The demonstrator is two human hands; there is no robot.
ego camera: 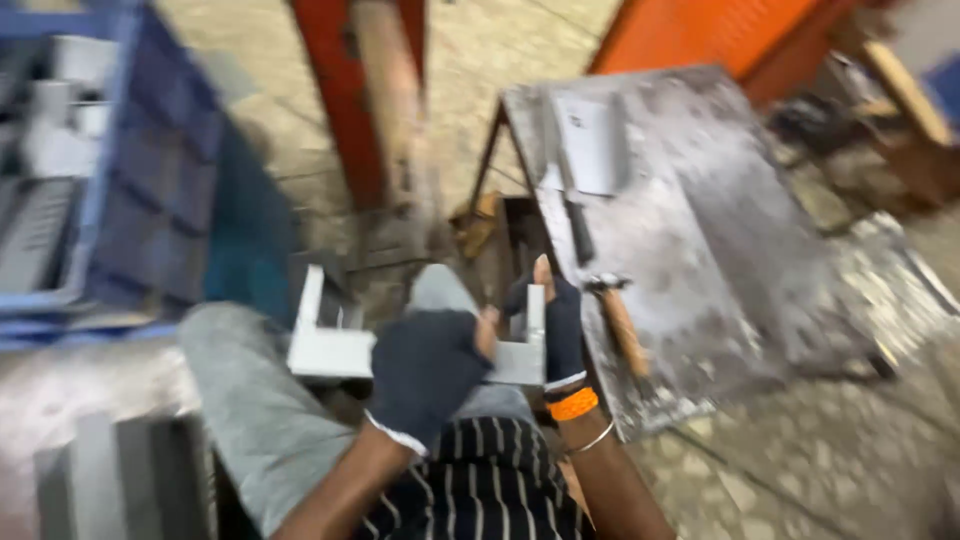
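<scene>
Both my hands wear dark fingerless gloves and hold a light grey U-shaped metal bracket (330, 350) over my lap. My left hand (425, 370) wraps around the bracket's flat middle. My right hand (555, 330) grips the bracket's right upright leg, fingertips pointing up. An orange band and a thin metal bangle sit on my right wrist. The whole view is motion-blurred.
A worn metal work table (720, 250) stands to the right, with a wooden-handled hammer (620, 320), a dark-handled tool (575, 215) and a grey plate (592, 145) on it. A blue crate (150, 170) of grey parts sits left. Red steel legs (370, 100) rise ahead.
</scene>
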